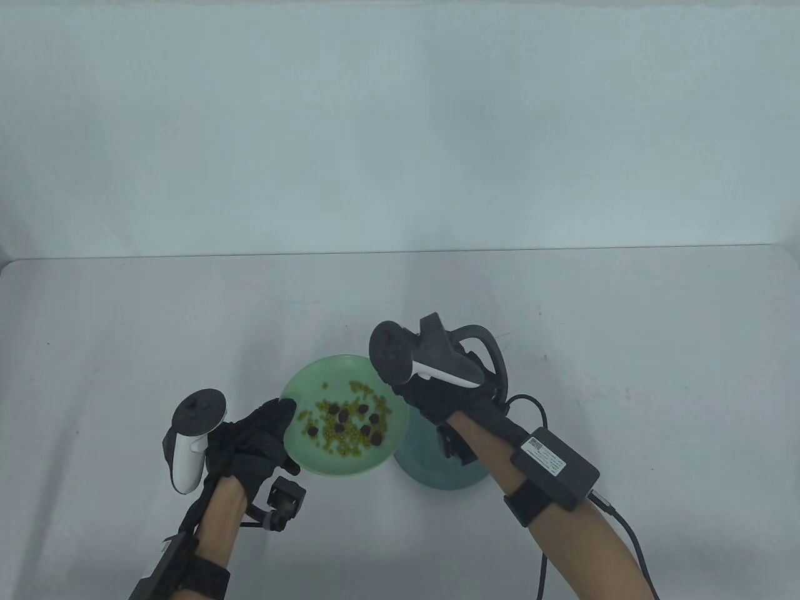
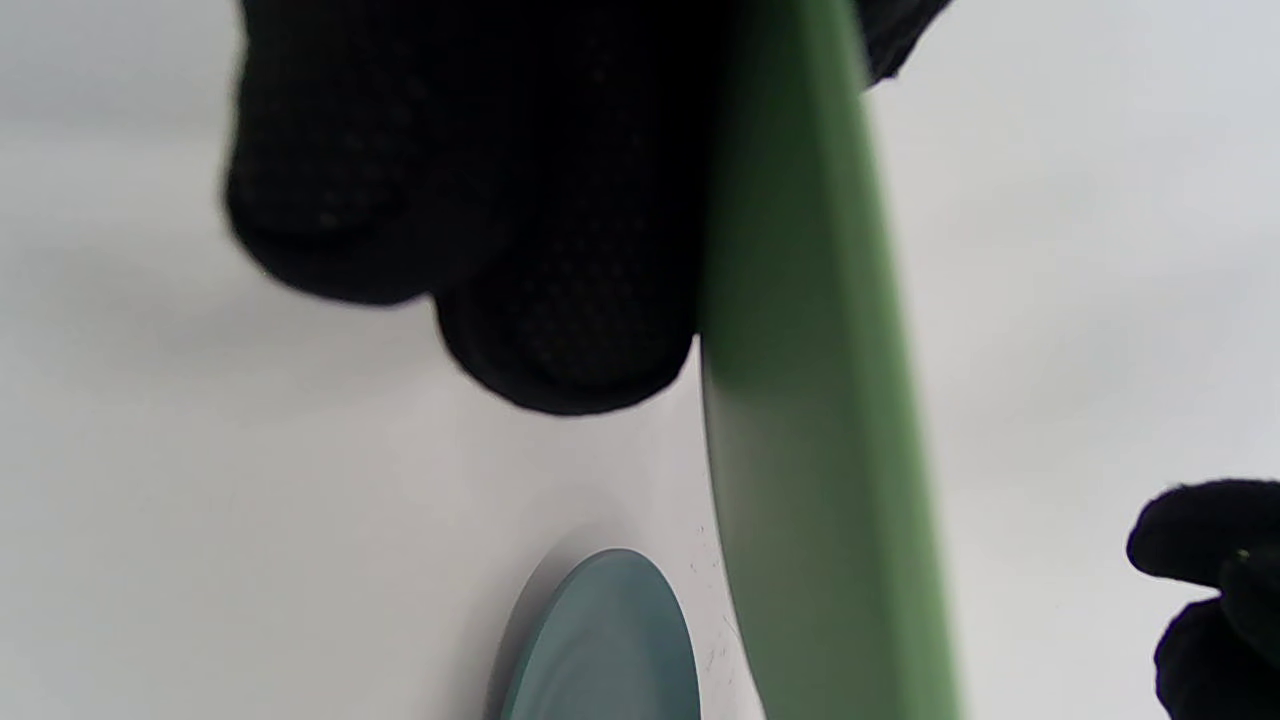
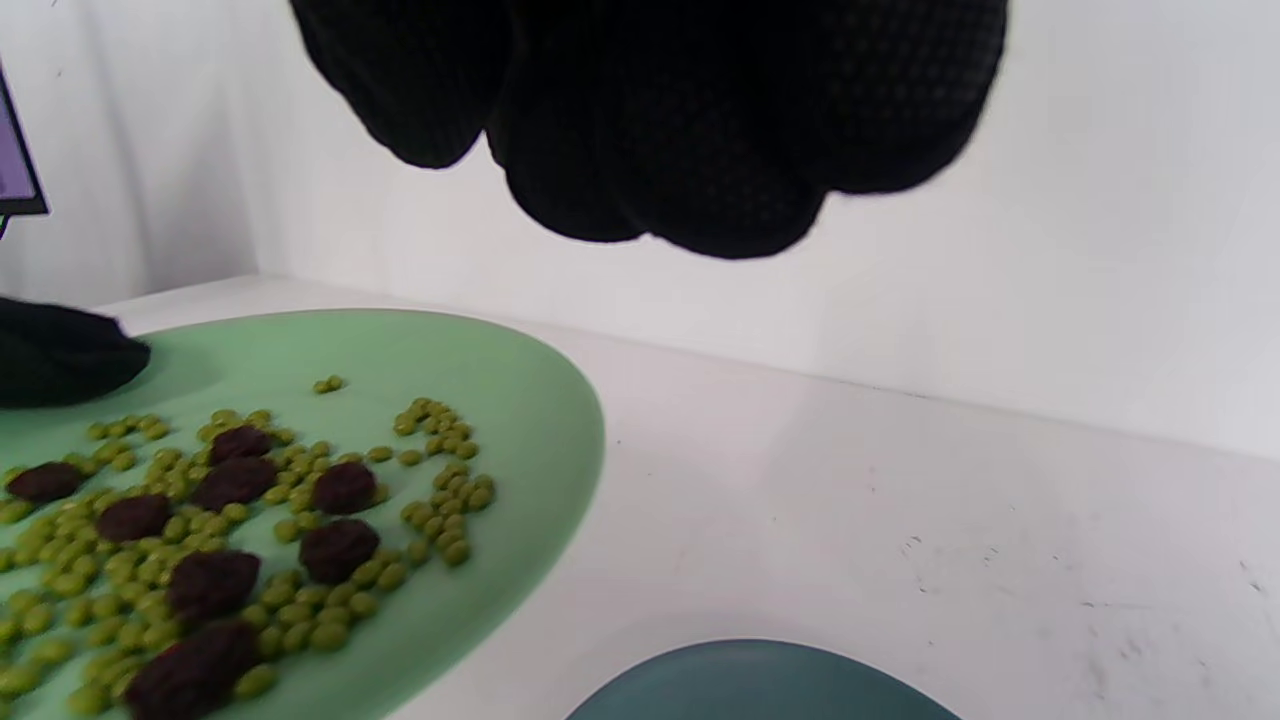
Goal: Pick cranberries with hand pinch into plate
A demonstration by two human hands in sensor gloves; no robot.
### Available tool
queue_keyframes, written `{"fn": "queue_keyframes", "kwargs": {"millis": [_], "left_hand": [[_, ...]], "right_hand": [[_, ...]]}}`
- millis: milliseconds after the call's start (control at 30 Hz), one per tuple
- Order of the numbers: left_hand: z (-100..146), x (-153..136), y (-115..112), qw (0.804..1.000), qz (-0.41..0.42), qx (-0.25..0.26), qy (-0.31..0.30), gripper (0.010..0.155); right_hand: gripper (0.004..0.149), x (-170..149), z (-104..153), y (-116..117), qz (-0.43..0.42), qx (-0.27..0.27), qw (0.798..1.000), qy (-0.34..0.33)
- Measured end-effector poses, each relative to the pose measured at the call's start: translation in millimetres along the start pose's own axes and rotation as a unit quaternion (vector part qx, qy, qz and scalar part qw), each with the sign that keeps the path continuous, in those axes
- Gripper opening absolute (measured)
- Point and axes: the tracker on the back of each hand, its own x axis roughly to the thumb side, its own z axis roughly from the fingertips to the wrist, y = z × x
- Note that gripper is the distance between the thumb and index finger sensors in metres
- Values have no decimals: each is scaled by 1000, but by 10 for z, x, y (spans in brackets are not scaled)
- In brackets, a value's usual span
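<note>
A light green plate [image 1: 312, 381] carries several dark cranberries [image 1: 356, 422] scattered among small green beans. My left hand [image 1: 275, 425] grips its left rim, thumb on top and fingers [image 2: 560, 330] underneath, and the plate [image 2: 810, 400] looks lifted and tilted. My right hand [image 1: 425, 400] hovers over the plate's right edge. Its fingertips [image 3: 680, 200] are bunched together above the table, and no cranberry shows among them. A blue-grey plate [image 1: 437, 475] lies under my right wrist, partly hidden. In the right wrist view, the cranberries [image 3: 340, 490] lie at lower left on the green plate [image 3: 500, 400].
The white table [image 1: 625, 375] stretches bare to the right and behind the plates, ending at a white back wall. The blue-grey plate [image 3: 770, 685] shows its rim at the bottom of the right wrist view and lies below the green plate in the left wrist view [image 2: 610, 640].
</note>
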Motion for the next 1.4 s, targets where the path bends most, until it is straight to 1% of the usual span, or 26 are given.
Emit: {"fn": "queue_keyframes", "kwargs": {"millis": [200, 367, 533, 700, 767, 933, 1300, 1400], "left_hand": [[2, -3, 4, 1000, 2, -1, 1, 47], [4, -8, 11, 1000, 3, 0, 3, 47], [2, -10, 13, 1000, 2, 0, 5, 47], [-1, -13, 13, 1000, 2, -1, 5, 47], [-2, -14, 14, 1000, 2, -1, 6, 47], [-5, -18, 21, 1000, 5, 1, 7, 47], [-11, -19, 55, 1000, 15, 1, -2, 47], [-12, -24, 58, 1000, 18, -1, -2, 47]], "right_hand": [[47, 298, -146, 174, 52, 39, 997, -31], [47, 409, -214, 314, 81, 58, 994, -41], [45, 455, -238, 398, 102, 67, 992, -45], [45, 470, -252, 471, 124, 65, 989, -46], [45, 471, -257, 492, 127, 73, 988, -46], [46, 481, -261, 527, 133, 80, 987, -48], [47, 526, -267, 554, 139, 67, 986, -60], [47, 526, -282, 563, 130, 75, 987, -63]]}}
